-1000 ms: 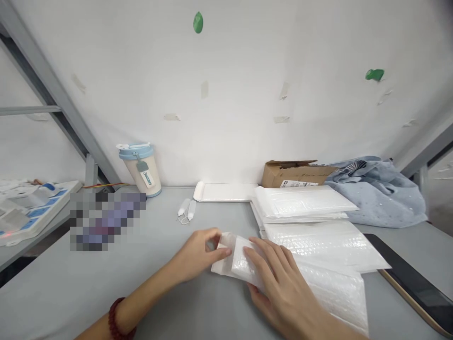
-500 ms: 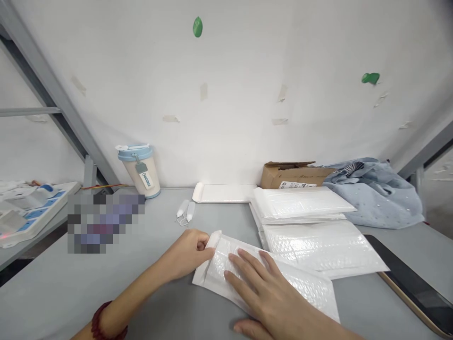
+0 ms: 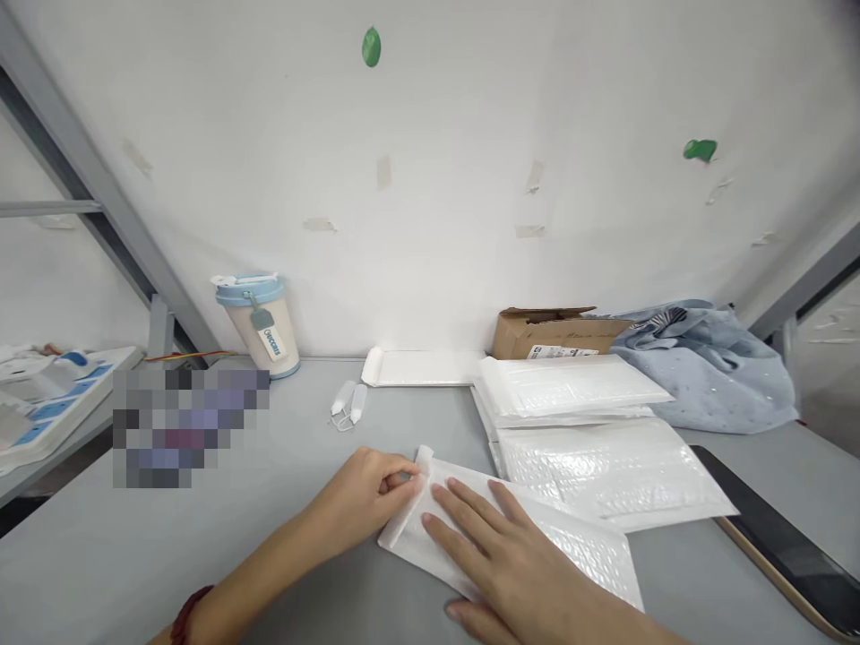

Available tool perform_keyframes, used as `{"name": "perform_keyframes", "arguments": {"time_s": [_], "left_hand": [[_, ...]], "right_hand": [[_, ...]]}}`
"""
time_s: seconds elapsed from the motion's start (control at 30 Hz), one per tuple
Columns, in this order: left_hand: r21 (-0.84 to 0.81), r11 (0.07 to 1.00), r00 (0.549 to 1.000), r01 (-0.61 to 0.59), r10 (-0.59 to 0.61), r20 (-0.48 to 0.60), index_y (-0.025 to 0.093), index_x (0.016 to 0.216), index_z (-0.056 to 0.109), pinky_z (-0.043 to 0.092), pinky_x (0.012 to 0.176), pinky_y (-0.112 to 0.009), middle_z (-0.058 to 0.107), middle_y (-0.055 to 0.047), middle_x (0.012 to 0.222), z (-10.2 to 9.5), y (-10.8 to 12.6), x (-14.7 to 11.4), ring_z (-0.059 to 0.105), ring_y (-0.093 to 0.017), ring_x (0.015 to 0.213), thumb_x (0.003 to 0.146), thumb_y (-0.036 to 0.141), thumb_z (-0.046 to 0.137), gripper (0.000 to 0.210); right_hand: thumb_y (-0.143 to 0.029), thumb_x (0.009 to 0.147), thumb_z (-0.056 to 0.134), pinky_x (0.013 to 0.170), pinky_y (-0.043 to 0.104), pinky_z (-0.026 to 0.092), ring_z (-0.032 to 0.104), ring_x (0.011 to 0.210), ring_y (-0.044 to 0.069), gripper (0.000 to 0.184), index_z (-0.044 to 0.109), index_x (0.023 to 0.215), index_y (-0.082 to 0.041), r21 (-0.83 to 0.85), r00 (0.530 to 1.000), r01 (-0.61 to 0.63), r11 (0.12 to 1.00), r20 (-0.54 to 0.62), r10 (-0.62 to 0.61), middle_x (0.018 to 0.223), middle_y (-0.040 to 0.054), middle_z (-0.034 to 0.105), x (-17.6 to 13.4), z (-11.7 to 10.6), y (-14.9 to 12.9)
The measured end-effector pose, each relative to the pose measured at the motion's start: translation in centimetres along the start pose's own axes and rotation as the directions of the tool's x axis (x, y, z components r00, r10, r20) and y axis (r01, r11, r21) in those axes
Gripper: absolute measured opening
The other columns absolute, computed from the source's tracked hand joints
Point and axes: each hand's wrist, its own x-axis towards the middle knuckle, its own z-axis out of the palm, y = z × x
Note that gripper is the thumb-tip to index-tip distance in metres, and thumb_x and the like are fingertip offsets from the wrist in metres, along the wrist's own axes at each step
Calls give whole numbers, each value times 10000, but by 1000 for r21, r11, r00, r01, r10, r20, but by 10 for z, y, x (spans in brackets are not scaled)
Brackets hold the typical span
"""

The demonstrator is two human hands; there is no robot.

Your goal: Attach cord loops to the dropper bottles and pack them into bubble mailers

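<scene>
A white bubble mailer (image 3: 584, 546) lies slanted on the grey table in front of me. My left hand (image 3: 373, 488) pinches the flap at the mailer's left end between thumb and fingers; the flap is folded over toward the body of the mailer. Spread flat on top, my right hand (image 3: 497, 551) presses the mailer with its fingers apart, pointing to the upper left. Several more white bubble mailers (image 3: 618, 466) are stacked just behind and to the right.
Against the wall stand a cream cup with a blue lid (image 3: 255, 327), another mailer (image 3: 423, 367), a cardboard box (image 3: 537, 331) and blue cloth (image 3: 718, 376). Two small white tubes (image 3: 349, 400) lie left of centre. A phone (image 3: 779, 528) rests at right, a power strip (image 3: 60, 403) far left.
My left hand has moved right, folding the mailer's flap further over toward its body. The right hand stays flat on the mailer. The view has shifted slightly.
</scene>
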Motion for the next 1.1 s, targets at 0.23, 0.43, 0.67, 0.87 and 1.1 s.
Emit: {"name": "perform_keyframes", "arguments": {"time_s": [0.23, 0.43, 0.67, 0.87, 1.1], "left_hand": [[150, 989, 1000, 16, -19, 17, 195, 974, 601, 337, 521, -217, 552, 32, 612, 0, 4, 1, 499, -141, 569, 807, 312, 461, 248], [284, 959, 1000, -26, 21, 21, 229, 1151, 541, 377, 652, -265, 622, -19, 748, 0, 6, -3, 561, -204, 750, 849, 309, 393, 346], [195, 980, 994, -30, 10, 105, 243, 1146, 594, 345, 562, -227, 592, 19, 624, -8, 6, -5, 524, -164, 589, 812, 348, 473, 370], [-26, 999, 976, 42, -36, 215, 236, 1193, 582, 358, 555, -205, 568, 31, 693, -20, 3, -6, 492, -129, 603, 756, 319, 533, 447], [-43, 986, 950, -162, 168, 265, 264, 1117, 629, 380, 590, -207, 622, -14, 876, -25, 12, -10, 504, -135, 668, 728, 175, 509, 417]], "right_hand": [[-317, 857, 511, 995, 569, 308, 215, 1323, 323, 602, 292, 1398, -171, -23, 1000, -4, 1000, 13, 4, 1447, 136, 225, 0, 0, 1], [-281, 853, 482, 988, 567, 313, 239, 1315, 337, 557, 327, 1381, -193, -10, 997, -37, 999, -62, 37, 1439, 141, 289, -1, 1, 0], [-202, 706, 527, 968, 578, 312, 309, 1251, 381, 617, 423, 1311, -141, 25, 969, -214, 977, -120, 215, 1377, 192, 354, -4, 0, -4], [-143, 671, 503, 892, 434, 431, 493, 1067, 281, 625, 429, 1291, -165, 160, 964, -225, 961, -108, 243, 1205, 124, 521, -5, -11, -1], [-218, 749, 537, 825, 383, 481, 549, 1041, 271, 606, 379, 1331, -280, 397, 947, -233, 888, -116, 301, 1191, 67, 565, -18, -16, 14]]}}
